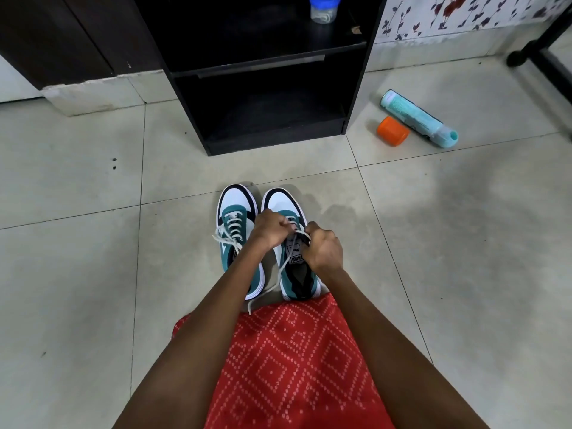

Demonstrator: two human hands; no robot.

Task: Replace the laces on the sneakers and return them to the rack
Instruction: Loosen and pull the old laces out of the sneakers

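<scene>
Two teal, white and black sneakers stand side by side on the tiled floor, toes pointing away from me. The left sneaker (236, 212) is laced, its white lace tied in a loose bow at the side. Over the right sneaker (283, 202) my left hand (267, 229) and my right hand (323, 247) each pinch part of its white lace (280, 270) above the tongue. One loose end of that lace trails back toward my lap. The black rack (266, 72) stands just beyond the sneakers, its lower shelves dark and open.
A teal spray can (418, 117) lies on the floor to the right of the rack, next to an orange cap (392, 131). A blue-lidded jar (324, 7) sits on an upper rack shelf. A black stand foot (532, 48) is at the far right. Red patterned fabric (294, 366) covers my lap.
</scene>
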